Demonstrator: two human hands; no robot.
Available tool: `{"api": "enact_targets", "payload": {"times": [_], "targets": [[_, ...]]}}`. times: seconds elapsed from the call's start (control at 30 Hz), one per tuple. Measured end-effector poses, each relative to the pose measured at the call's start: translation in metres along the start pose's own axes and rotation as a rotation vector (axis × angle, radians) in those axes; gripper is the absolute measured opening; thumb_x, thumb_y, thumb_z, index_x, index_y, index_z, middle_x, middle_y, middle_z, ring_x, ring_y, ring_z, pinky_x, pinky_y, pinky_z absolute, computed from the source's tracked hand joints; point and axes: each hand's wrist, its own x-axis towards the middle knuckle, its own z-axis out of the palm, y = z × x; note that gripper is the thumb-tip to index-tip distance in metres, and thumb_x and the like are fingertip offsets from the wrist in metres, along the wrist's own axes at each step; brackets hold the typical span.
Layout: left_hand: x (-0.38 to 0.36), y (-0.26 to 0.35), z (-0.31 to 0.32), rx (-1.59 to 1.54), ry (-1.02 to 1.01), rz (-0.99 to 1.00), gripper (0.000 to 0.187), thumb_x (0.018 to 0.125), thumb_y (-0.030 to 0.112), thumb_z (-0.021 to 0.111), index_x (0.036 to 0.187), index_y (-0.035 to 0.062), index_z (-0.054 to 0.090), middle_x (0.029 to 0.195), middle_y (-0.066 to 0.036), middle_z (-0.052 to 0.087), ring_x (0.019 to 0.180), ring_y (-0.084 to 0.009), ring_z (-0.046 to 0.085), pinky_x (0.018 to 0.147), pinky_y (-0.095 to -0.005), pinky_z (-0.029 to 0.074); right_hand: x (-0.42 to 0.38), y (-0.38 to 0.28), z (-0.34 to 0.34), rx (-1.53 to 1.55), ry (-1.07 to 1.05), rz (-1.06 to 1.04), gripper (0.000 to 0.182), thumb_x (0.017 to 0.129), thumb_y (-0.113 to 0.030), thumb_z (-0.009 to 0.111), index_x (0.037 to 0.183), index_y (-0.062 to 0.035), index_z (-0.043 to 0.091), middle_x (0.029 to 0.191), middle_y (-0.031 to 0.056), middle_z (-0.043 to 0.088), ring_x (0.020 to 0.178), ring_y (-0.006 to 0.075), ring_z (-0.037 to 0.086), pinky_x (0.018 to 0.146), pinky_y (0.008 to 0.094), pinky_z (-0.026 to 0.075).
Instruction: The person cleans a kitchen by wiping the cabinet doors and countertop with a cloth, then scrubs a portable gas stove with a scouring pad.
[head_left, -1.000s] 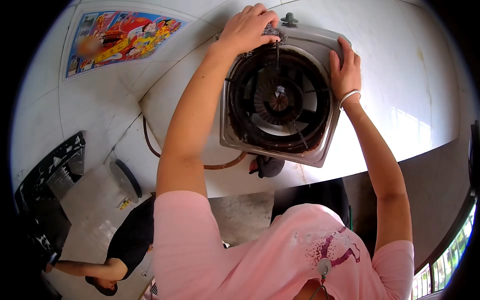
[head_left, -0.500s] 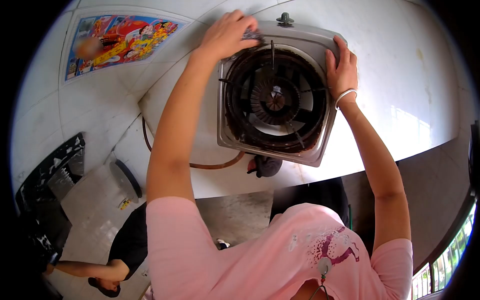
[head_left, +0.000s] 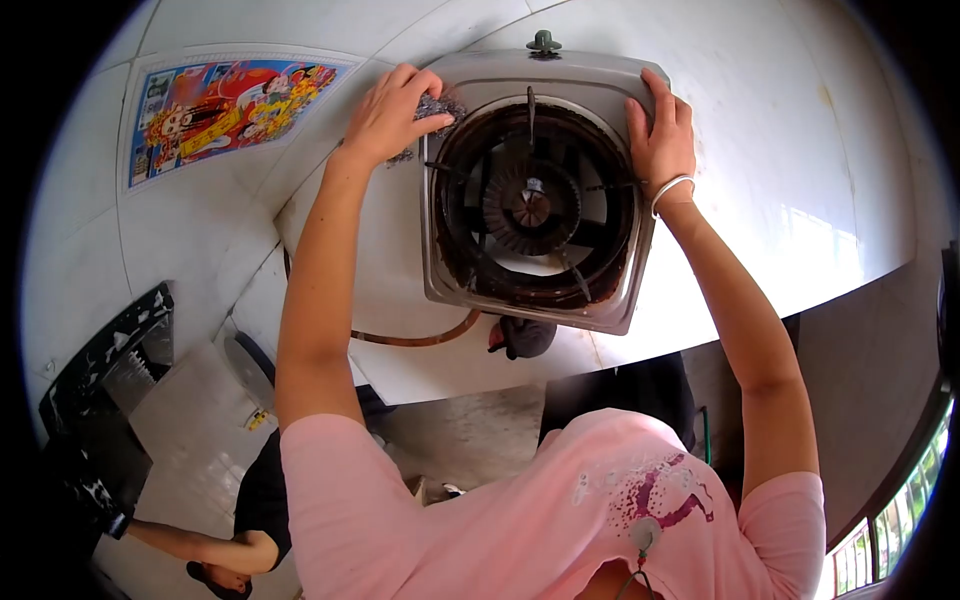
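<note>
A single-burner gas stove [head_left: 590, 82] with a steel body and a dark, rusty burner ring [head_left: 532, 207] stands on a white countertop. My left hand [head_left: 395, 112] is closed around a grey steel wool scrubber [head_left: 440, 106] at the stove's upper left corner; part of the scrubber is hidden under the fingers. With thumb and fingers apart over its upper right edge, my right hand [head_left: 662, 140] grips the stove. A white bracelet is on that wrist. A dark control knob [head_left: 527, 338] sticks out from the stove's near side.
A brown gas hose [head_left: 415, 340] runs left from the stove across the counter [head_left: 790, 150]. A green fitting [head_left: 543, 42] sits at the stove's far edge. A colourful poster [head_left: 235, 115] is on the tiled wall. At lower left, a person in black [head_left: 262, 500] reaches toward a black soapy panel [head_left: 110, 350].
My left hand has moved left and down with the scrubber, from the stove's far edge to its left corner. My right hand keeps its place on the stove's right edge.
</note>
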Motion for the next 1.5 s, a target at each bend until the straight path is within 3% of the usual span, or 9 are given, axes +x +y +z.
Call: {"api": "enact_targets", "payload": {"times": [0.07,0.27,0.4,0.6,0.9,1.03,1.1,1.27,1.5], "targets": [[0.015,0.007,-0.001,-0.011,0.009,0.070,0.033,0.077,0.035,0.074,0.095,0.0172,0.053,0.101,-0.004,0.052,0.102,-0.0285,0.052,0.082,-0.0412,0.045,-0.001,-0.001,-0.001,-0.035,0.017,-0.073,0.041,0.095,-0.032,0.053,0.134,-0.0203,0.047,0.120,0.0234,0.052,0.105,0.0382,0.056,0.092,0.0411,0.046],[0.062,0.075,-0.012,-0.097,-0.016,0.106,0.036,0.075,0.032,0.075,0.095,0.0110,0.054,0.102,-0.011,0.052,0.104,-0.0321,0.051,0.087,-0.0431,0.043,0.001,0.002,0.007,-0.256,0.078,-0.156,0.039,0.091,-0.031,0.055,0.130,-0.0261,0.048,0.121,0.0203,0.052,0.107,0.0390,0.053,0.089,0.0459,0.046],[0.064,0.049,0.003,-0.032,0.058,0.189,0.034,0.076,0.035,0.074,0.096,0.0180,0.053,0.101,-0.003,0.053,0.101,-0.0269,0.054,0.082,-0.0405,0.045,-0.001,-0.001,0.006,-0.326,0.124,-0.212,0.039,0.091,-0.028,0.054,0.130,-0.0249,0.049,0.120,0.0208,0.052,0.105,0.0397,0.053,0.090,0.0459,0.045],[0.050,0.020,-0.005,0.035,-0.009,0.188,0.034,0.078,0.032,0.073,0.097,0.0147,0.051,0.103,-0.004,0.053,0.103,-0.0278,0.053,0.083,-0.0397,0.044,-0.003,-0.006,0.002,-0.160,0.054,-0.111,0.039,0.092,-0.028,0.053,0.130,-0.0243,0.048,0.123,0.0205,0.048,0.109,0.0391,0.051,0.089,0.0454,0.047],[0.130,0.129,-0.011,0.035,-0.195,0.479,0.043,0.070,0.036,0.077,0.093,0.0093,0.053,0.099,-0.012,0.052,0.101,-0.0322,0.052,0.084,-0.0428,0.044,-0.003,-0.009,-0.002,-0.118,0.010,-0.053,0.040,0.091,-0.029,0.055,0.130,-0.0265,0.048,0.126,0.0192,0.047,0.111,0.0379,0.050,0.086,0.0449,0.050],[0.118,0.116,-0.015,0.077,-0.195,0.456,0.048,0.069,0.040,0.077,0.096,0.0086,0.052,0.099,-0.012,0.053,0.102,-0.0315,0.052,0.084,-0.0417,0.044,-0.003,-0.008,-0.003,-0.105,0.021,-0.059,0.039,0.091,-0.030,0.055,0.130,-0.0269,0.049,0.125,0.0196,0.048,0.110,0.0382,0.050,0.085,0.0455,0.050],[0.105,0.067,-0.009,0.065,-0.118,0.422,0.039,0.073,0.033,0.077,0.096,0.0152,0.052,0.100,-0.004,0.053,0.099,-0.0273,0.054,0.079,-0.0414,0.046,-0.004,-0.007,-0.003,-0.098,0.022,-0.060,0.039,0.091,-0.030,0.056,0.130,-0.0268,0.049,0.124,0.0198,0.048,0.109,0.0384,0.051,0.085,0.0457,0.050],[0.046,0.024,-0.020,0.200,-0.143,0.175,0.044,0.072,0.034,0.077,0.096,0.0130,0.048,0.097,-0.005,0.051,0.097,-0.0279,0.054,0.078,-0.0419,0.046,-0.004,-0.007,-0.002,-0.065,0.033,-0.057,0.040,0.091,-0.030,0.056,0.130,-0.0272,0.048,0.125,0.0201,0.048,0.110,0.0389,0.050,0.085,0.0453,0.050],[0.092,0.058,-0.013,0.242,-0.031,0.399,0.046,0.072,0.037,0.077,0.096,0.0110,0.049,0.098,-0.005,0.052,0.096,-0.0265,0.056,0.078,-0.0403,0.047,-0.004,-0.008,-0.002,-0.050,0.037,-0.054,0.039,0.092,-0.029,0.054,0.130,-0.0276,0.048,0.124,0.0198,0.048,0.111,0.0385,0.049,0.088,0.0458,0.048]]}}
